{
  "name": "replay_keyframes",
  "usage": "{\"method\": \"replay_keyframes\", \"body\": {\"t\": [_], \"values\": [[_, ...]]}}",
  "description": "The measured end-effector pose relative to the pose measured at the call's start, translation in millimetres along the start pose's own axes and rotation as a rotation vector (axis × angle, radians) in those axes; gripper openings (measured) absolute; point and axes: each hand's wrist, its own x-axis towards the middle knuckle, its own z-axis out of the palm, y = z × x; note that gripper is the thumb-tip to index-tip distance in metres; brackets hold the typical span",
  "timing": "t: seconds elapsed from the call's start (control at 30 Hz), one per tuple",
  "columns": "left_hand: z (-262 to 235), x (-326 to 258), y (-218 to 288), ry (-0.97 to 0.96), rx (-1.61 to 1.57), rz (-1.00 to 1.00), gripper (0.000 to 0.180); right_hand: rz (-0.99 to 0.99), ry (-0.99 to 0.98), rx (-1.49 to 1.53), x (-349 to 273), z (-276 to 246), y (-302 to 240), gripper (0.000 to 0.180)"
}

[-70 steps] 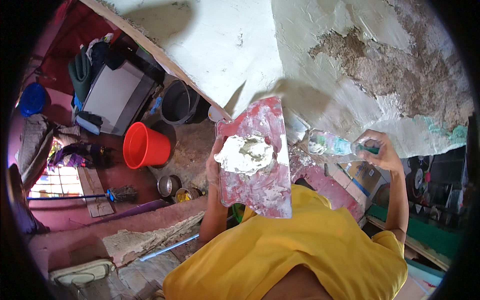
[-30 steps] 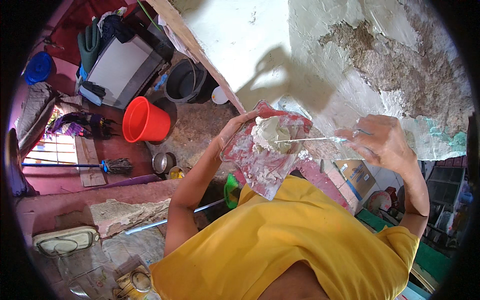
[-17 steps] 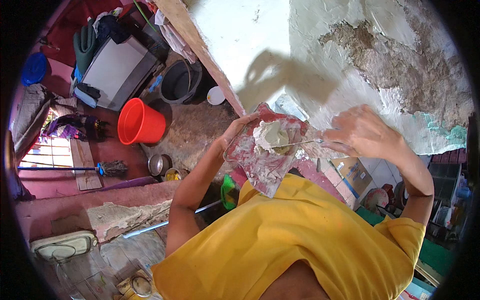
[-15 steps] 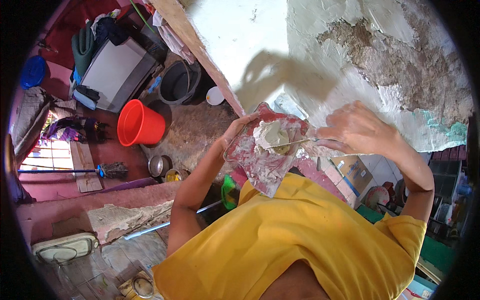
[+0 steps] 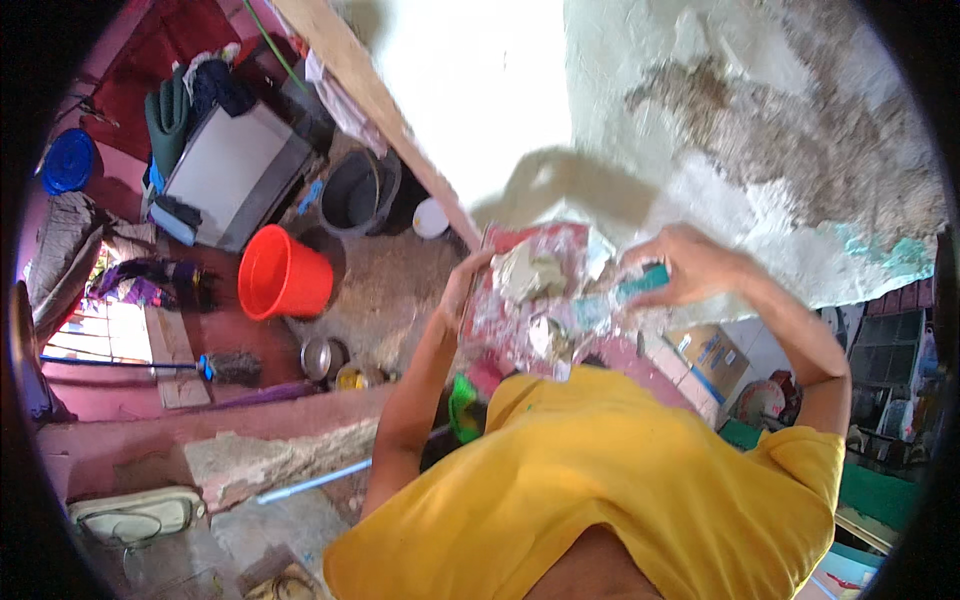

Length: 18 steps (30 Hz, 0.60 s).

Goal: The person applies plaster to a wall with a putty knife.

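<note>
Since a moment ago, my right hand (image 5: 690, 265) has slid further across the board (image 5: 535, 300), dragging the trowel (image 5: 625, 290) through the lump of plaster (image 5: 525, 272). Its fingers are wrapped tight round the teal handle. My left hand (image 5: 465, 290) clamps the board's left edge, fingers curled under it, thumb on top. That red, plaster-smeared board sits in front of my chest, just below the patchy wall (image 5: 760, 130), tilted, its long axis running up towards the wall. Across it lies the trowel, handle to my right, blade pointing left into the plaster. Down on the floor to my left stand a red bucket (image 5: 283, 273) and a dark bucket (image 5: 355, 192).
</note>
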Motion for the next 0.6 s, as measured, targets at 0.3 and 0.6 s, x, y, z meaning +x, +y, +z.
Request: {"method": "replay_keyframes", "body": {"t": [0.3, 0.6], "values": [[49.7, 6.7, -9.1, 0.245, 0.111, 0.526, 0.025, 0.049, 0.380, 0.097, -56.7, -47.2, -24.5, 0.028], [141.4, 33.8, 27.2, -0.237, 0.087, 0.681, 0.035, 0.517, 0.687, -0.842, -45.1, -162.0, -117.6, 0.028]]}}
